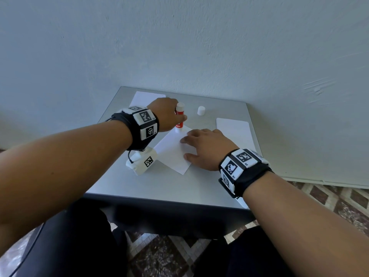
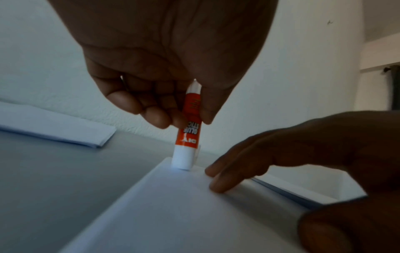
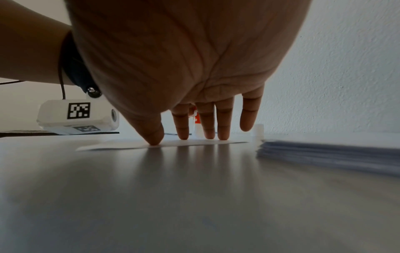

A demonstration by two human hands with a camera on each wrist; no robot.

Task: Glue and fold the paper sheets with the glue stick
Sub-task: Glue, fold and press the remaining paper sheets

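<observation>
glue stick [image 1: 179, 118] upright, red and white, gripped in left hand [image 1: 165, 114], fingers and thumb curled round its barrel, lower white end touching far corner of paper sheet [image 1: 173, 152]. sheet flat on grey table [image 1: 169, 184], turned at an angle, between both hands. right hand [image 1: 205, 148] spread flat on sheet's right part, fingers straight, pressing down, holding nothing. glue stick just beside right hand's fingertips, not touching them.

white cap [image 1: 201, 110] standing alone on table beyond right hand, apart from glue stick. stack of sheets [image 1: 235, 130] at right of table, near right hand. another paper pile [image 1: 147, 98] at far left, partly hidden behind left hand.

from head view: both forearms, black wristbands with black-and-white square markers, white camera block [image 1: 142, 162] hanging under left wrist, patterned floor below.

from left wrist view: glue stick [image 2: 188, 130] seen close, printed label readable only in part, tip resting right at sheet's corner; right hand's fingertips [image 2: 218, 186] pressing on paper close by; folded edges of far pile [image 2: 54, 126] visible.

from right wrist view: right hand [image 3: 184, 68] from beneath, thumb and three fingers touching sheet [image 3: 194, 143], little finger lifted; glue stick mostly hidden behind fingers; stack of sheets [image 3: 329, 152] shown thick, many layers; cap [image 3: 258, 130] small behind it.
</observation>
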